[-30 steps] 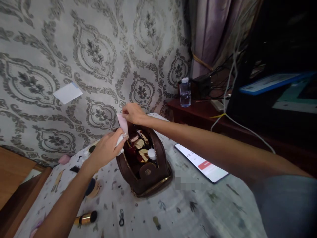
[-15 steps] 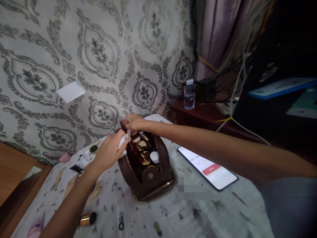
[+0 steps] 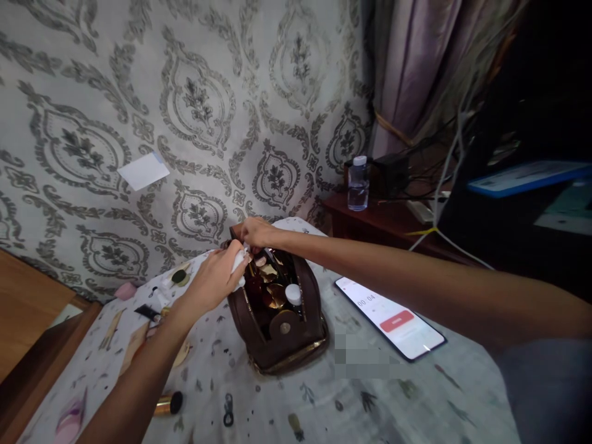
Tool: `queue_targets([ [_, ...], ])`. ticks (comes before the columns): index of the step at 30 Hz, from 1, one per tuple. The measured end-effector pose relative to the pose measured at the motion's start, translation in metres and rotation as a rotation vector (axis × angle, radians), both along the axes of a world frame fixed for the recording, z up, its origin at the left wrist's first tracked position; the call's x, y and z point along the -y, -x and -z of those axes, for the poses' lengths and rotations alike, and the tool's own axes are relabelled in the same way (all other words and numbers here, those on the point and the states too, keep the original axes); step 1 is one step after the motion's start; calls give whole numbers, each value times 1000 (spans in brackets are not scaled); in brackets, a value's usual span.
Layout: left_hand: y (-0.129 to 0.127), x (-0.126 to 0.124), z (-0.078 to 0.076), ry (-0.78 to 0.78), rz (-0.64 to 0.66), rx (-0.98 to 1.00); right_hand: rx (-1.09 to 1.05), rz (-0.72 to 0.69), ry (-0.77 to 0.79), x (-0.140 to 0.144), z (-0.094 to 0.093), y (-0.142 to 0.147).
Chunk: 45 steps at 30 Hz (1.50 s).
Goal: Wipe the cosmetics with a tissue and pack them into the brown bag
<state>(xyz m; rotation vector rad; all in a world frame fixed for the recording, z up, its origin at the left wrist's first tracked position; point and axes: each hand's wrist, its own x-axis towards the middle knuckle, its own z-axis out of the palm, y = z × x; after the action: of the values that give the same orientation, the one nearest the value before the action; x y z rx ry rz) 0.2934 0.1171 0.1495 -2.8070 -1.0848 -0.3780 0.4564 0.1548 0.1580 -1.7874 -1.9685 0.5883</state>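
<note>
Brown leather pouch (image 3: 277, 327), unzipped, is shown directly beneath both hands, packed with gold-capped cosmetics (image 3: 274, 290) and a white-capped bottle (image 3: 293, 295). A white cloth (image 3: 238, 266) is gripped in the closed left hand (image 3: 217, 280) at the pouch's rim. The right hand (image 3: 255, 233) is pinched at the far end of the opening. A phone (image 3: 393, 317) is seen under the right forearm.

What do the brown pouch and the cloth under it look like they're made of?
The brown pouch looks like leather or a faux version: smooth dark skin with a dull sheen and a gold zip edge. The cloth looks like thin printed cotton, matte and slightly wrinkled.
</note>
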Motion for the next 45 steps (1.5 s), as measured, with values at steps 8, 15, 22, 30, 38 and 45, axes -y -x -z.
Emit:
queue_targets([
  [8, 1, 3, -2, 64, 11, 35, 58, 16, -39, -6, 3, 1],
  [15, 5, -1, -7, 94, 39, -14, 50, 97, -320, 6, -26, -17],
  [22, 5, -9, -15, 155, 65, -89, -29, 137, -476, 46, -54, -62],
  [30, 12, -10, -25, 283, 89, -23, -204, 126, -409, 57, -37, -86],
  [38, 9, -51, -40, 353, 206, -145, -207, 109, -335, 52, -32, -79],
  [45, -28, -68, -46, 309, 221, -426, -221, 71, -312, 48, -25, -75],
])
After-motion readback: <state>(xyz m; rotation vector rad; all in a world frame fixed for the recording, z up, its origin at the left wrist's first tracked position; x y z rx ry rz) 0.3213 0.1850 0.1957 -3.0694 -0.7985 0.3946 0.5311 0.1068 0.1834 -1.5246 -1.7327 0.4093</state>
